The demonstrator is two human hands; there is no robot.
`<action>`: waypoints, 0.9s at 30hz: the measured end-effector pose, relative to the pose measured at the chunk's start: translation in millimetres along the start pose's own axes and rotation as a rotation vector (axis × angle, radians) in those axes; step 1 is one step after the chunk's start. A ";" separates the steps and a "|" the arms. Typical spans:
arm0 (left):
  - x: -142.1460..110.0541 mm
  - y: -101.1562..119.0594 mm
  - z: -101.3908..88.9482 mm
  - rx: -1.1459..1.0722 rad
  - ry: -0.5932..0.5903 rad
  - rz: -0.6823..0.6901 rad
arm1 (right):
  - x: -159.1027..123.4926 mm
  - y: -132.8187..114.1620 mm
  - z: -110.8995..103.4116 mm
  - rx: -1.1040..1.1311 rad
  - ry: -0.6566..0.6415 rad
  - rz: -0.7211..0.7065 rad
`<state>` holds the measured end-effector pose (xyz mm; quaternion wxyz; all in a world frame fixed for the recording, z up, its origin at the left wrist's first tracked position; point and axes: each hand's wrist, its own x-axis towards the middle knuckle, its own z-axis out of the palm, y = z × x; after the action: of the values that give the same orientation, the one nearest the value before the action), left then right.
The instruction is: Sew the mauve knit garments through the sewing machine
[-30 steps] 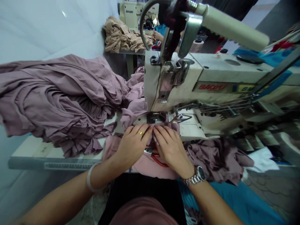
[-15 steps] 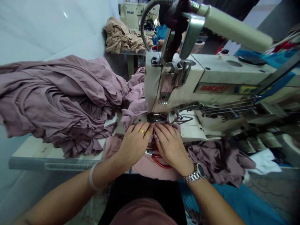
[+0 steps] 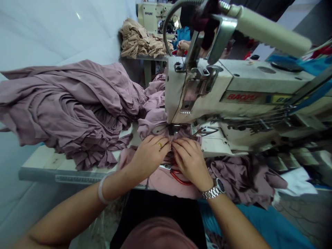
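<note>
Mauve fabric [image 3: 153,119] runs under the presser foot [image 3: 173,129] of a white sewing machine [image 3: 199,90]. Just in front of the foot, my left hand [image 3: 150,152], with a gold ring, has its fingertips closed on the cloth. My right hand [image 3: 192,160] is beside it, fingers bent and pinching the same fabric, with the two sets of fingertips almost meeting. Red-handled scissors [image 3: 178,178] lie below my right palm, partly hidden, on a pink cloth [image 3: 166,188] at the table edge.
A big heap of mauve pieces [image 3: 64,103] covers the table's left side. Darker mauve cloth [image 3: 241,176] bunches at the right, near a white scrap [image 3: 298,181]. Behind, another machine [image 3: 147,17] stands by beige cloth [image 3: 135,38], with a co-worker's hand [image 3: 183,45] nearby.
The view has shifted a little, so the machine and heap appear farther right. My fingertips sit slightly farther back from the presser foot, still on the fabric. The co-worker's hand shows more clearly.
</note>
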<state>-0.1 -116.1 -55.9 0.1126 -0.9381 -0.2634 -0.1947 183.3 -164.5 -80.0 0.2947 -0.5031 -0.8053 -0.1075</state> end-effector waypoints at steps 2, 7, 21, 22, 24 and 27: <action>-0.3 -1.6 -0.3 -0.018 0.017 0.011 | 1.6 0.2 -0.3 0.034 0.006 -0.002; 1.4 -5.1 1.8 -0.034 0.012 -0.017 | 6.7 2.0 1.3 0.073 -0.035 0.044; 1.2 -11.5 5.5 -0.168 0.001 -0.026 | 12.9 12.5 -2.9 0.206 -0.031 0.111; 0.8 -11.8 5.5 -0.183 -0.004 -0.033 | 13.7 13.2 -2.6 0.214 -0.030 0.129; 0.0 -12.3 5.3 -0.210 -0.016 -0.046 | 15.5 14.8 -2.2 0.264 -0.030 0.187; -0.8 -12.5 5.3 -0.220 -0.032 -0.061 | 17.7 16.5 -1.9 0.271 -0.049 0.190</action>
<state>-5.8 -104.3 -59.7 -0.0014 -0.9394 -0.2703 -0.2106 192.7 -144.3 -70.2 0.3489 -0.5350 -0.7683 0.0428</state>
